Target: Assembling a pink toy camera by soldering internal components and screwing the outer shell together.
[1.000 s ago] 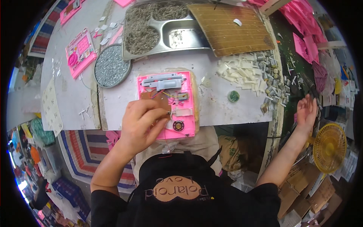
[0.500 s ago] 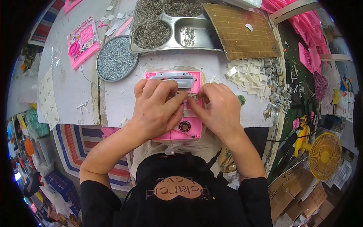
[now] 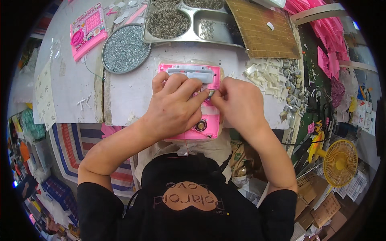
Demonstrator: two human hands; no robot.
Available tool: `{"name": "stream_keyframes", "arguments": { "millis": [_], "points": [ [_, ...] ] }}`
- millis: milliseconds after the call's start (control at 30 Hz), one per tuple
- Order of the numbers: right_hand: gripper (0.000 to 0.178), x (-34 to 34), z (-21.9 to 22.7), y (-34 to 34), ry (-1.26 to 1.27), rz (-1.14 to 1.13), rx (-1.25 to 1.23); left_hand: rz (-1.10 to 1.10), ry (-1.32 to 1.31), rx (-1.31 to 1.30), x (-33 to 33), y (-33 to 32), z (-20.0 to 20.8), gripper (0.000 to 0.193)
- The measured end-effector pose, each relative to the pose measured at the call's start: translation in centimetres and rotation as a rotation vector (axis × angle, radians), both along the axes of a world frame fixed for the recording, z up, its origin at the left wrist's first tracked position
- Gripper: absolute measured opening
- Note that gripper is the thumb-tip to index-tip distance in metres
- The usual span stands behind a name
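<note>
A pink plastic toy housing [image 3: 214, 116] lies open in front of me, with a grey moulded part [image 3: 199, 77] across its far end and a round black speaker [image 3: 200, 125] near its close end. A small silvery motor-like part [image 3: 211, 93] sits between my fingertips at the housing's right side. My left hand [image 3: 175, 104] arches over the housing, fingers bent, thumb and forefinger closed at that part. From the right, my right hand [image 3: 240, 100] pinches at it with thumb and forefinger. My fingers partly hide it. A thin red wire [image 3: 185, 140] hangs off the near edge.
A round tray of screws [image 3: 126, 48] and a metal compartment tray of springs [image 3: 193, 38] stand beyond. White plastic pieces [image 3: 263, 76] and small silver motors [image 3: 295, 88] are heaped right, beside a brown board [image 3: 265, 30]. A pink toy [image 3: 87, 32] lies far left.
The view has shifted slightly, so the table items appear higher. Both hands stay at the housing; my right fingers have drawn a little back, showing more of the silvery part.
</note>
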State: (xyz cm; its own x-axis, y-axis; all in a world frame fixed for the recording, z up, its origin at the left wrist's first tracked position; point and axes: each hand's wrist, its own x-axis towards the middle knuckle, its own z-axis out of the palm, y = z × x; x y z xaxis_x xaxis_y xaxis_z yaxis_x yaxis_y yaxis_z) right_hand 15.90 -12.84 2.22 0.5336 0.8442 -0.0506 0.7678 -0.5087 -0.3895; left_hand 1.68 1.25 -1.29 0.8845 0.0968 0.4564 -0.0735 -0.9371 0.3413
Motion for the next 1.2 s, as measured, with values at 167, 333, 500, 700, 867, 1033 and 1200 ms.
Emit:
{"name": "stream_keyframes", "arguments": {
  "millis": [167,333,500,700,867,1033,1200],
  "points": [
    [0.013,-3.0,1.6,1.0,-0.46,0.286,-0.175,0.009,-0.02,0.003,0.2,0.0,-0.2,0.029],
    [0.016,2.3,0.8,0.3,0.064,0.18,-0.078,-0.039,-0.047,-0.193,0.3,0.9,0.4,0.031],
    [0.029,1.6,-0.5,-1.2,0.494,-0.049,0.138,-0.042,-0.013,-0.279,0.9,2.4,-0.2,0.028],
    [0.02,0.4,-2.3,-0.5,0.6,-0.219,0.231,-0.068,0.005,-0.302,1.7,3.0,0.4,0.028],
    [0.018,-1.1,-2.6,-0.7,0.546,-0.27,0.422,0.09,-0.063,-0.353,-2.2,2.3,2.4,0.041],
    [0.026,-5.4,-0.2,-4.0,0.131,0.378,0.367,0.39,0.354,-0.724,-11.0,-2.0,2.0,0.047],
    [0.024,-8.5,-1.3,-1.0,0.118,0.463,0.311,0.347,0.559,-1.103,-13.1,-4.6,0.8,0.038]
  ]
}}
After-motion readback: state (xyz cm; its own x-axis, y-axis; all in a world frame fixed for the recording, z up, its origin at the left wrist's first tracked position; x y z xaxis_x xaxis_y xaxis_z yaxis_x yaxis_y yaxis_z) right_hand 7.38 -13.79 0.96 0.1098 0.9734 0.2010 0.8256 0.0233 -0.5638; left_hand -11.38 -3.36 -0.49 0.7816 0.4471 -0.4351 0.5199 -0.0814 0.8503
